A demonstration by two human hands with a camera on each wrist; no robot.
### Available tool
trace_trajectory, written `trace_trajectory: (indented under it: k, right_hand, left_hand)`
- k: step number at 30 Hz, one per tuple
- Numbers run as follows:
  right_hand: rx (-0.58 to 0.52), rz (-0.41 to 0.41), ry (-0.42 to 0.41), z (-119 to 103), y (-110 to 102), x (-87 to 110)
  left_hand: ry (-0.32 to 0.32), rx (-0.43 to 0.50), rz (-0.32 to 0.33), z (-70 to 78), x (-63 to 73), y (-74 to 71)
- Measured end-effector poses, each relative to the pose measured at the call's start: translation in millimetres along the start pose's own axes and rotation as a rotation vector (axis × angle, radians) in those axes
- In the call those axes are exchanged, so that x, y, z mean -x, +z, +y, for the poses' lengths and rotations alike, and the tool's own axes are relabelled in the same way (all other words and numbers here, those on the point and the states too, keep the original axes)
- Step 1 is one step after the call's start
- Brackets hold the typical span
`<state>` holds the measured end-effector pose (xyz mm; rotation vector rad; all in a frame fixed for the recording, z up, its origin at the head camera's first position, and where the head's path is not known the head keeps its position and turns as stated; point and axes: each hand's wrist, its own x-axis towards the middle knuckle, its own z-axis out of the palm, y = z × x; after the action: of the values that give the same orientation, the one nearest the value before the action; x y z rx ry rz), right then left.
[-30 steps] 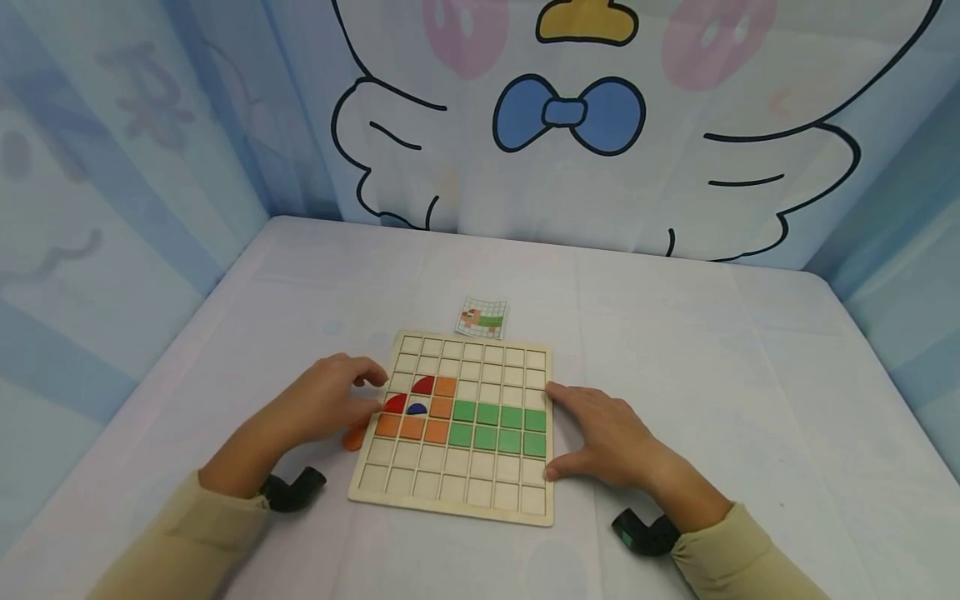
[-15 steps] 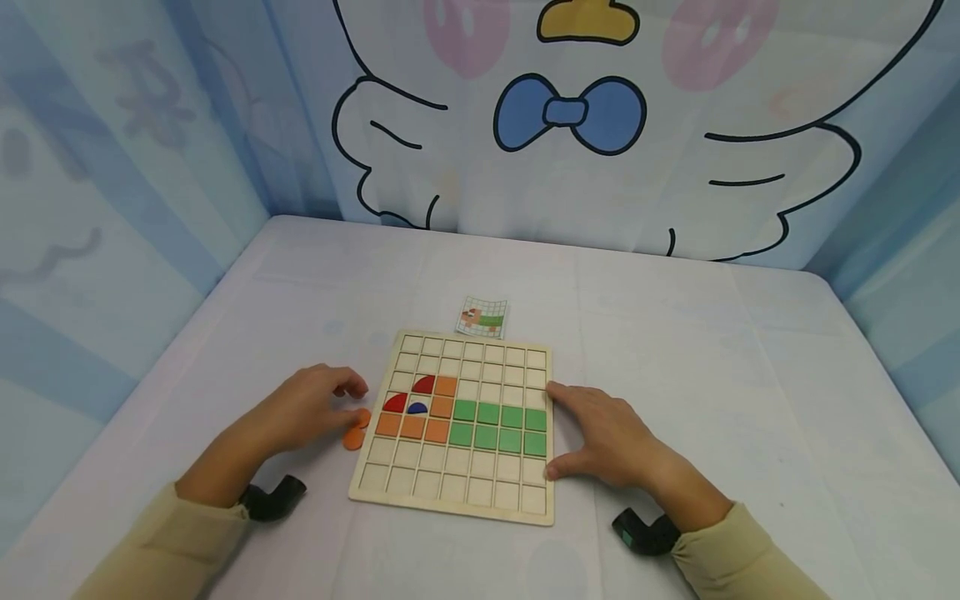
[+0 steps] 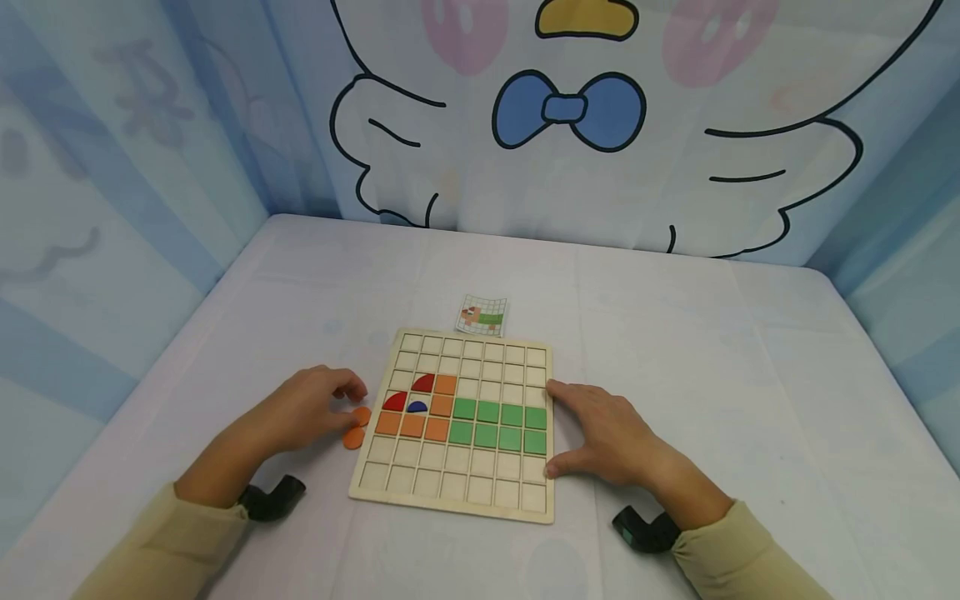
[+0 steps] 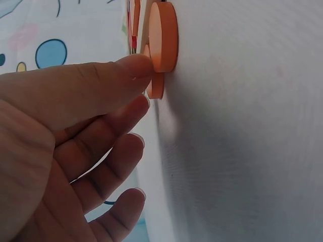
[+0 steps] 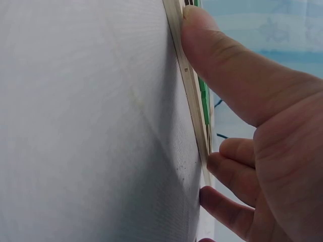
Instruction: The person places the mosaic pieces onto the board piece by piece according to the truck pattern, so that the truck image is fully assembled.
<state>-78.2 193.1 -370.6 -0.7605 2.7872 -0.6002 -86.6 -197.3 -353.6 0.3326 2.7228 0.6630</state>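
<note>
My left hand (image 3: 309, 407) lies left of a wooden grid board (image 3: 450, 507), its fingers loosely bent and its thumb tip touching an orange disc (image 3: 362, 416). A second orange disc (image 3: 353, 438) lies just nearer the front. In the left wrist view the thumb meets the orange discs (image 4: 165, 38), while the other fingers stay apart from the thumb. My right hand (image 3: 611, 435) rests against the board's right edge with thumb and fingers spread. Set in the board are green squares (image 3: 487, 414), orange squares (image 3: 412, 426), red quarter-circles (image 3: 423, 383) and a blue half-circle (image 3: 417, 407).
Behind the board lies a small card (image 3: 481, 315) with a printed grid picture. White cloth covers the table (image 3: 697, 350), and patterned curtains (image 3: 570, 183) stand at its back and sides. A black wrist camera (image 3: 273, 498) sits beneath each wrist.
My left hand has drawn back leftward from the board's left edge to the orange discs, then stayed there. Both discs are now visible. The right hand has not moved.
</note>
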Motion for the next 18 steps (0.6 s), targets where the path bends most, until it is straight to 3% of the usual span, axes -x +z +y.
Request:
trace_trajectory:
  k: [18]
  right_hand:
    - [-0.001,0.010,-0.013,-0.5,-0.4,-0.4]
  left_hand:
    - [-0.007,-0.013,0.008,-1.3,-3.2,5.2]
